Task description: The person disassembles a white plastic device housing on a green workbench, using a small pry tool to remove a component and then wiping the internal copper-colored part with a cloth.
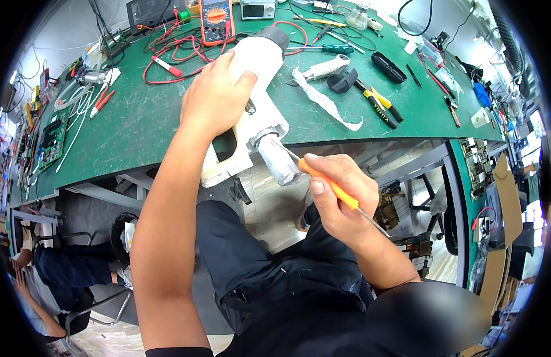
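My left hand point(219, 95) grips the top of a white plastic tool housing point(266, 110) with a dark end cap point(272, 37), lying at the green table's front edge. A greyish, smeared cylinder point(278, 163) protrudes from the housing's lower end, over the edge. My right hand point(347, 202) holds a double-shafted screwdriver with an orange handle point(338, 190); its upper tip meets the cylinder near the housing's opening. A crumpled white strip point(329, 104) lies beside the housing.
The green table point(126, 131) bears an orange multimeter point(217, 21), tangled leads, a black plastic part point(341, 80), yellow-black pliers point(379, 104) and a circuit board point(55, 140). Another person point(70, 265) sits at lower left. Cardboard point(504, 196) stands at the right, beside the table.
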Motion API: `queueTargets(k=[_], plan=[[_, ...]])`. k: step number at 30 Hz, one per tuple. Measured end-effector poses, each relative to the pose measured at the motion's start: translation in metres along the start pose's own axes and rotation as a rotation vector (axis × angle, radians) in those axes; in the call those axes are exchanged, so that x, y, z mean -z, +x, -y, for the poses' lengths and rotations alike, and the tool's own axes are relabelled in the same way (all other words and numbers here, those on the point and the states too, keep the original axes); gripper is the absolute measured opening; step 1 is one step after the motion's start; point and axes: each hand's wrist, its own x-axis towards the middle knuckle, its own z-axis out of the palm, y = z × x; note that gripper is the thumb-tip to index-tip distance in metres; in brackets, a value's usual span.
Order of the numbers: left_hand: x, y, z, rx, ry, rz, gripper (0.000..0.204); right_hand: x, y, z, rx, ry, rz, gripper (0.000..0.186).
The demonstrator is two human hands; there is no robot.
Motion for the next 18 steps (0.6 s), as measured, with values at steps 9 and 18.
queueTargets(k=[9,18], plan=[[0.000,-0.001,0.000,0.002,-0.001,-0.004,0.074,-0.006,0.000,-0.006,-0.022,0.004,0.019,0.030],[0.001,-0.002,0.000,-0.018,-0.004,-0.017,0.073,-0.015,0.001,-0.008,-0.451,0.401,-0.140,0.019]])
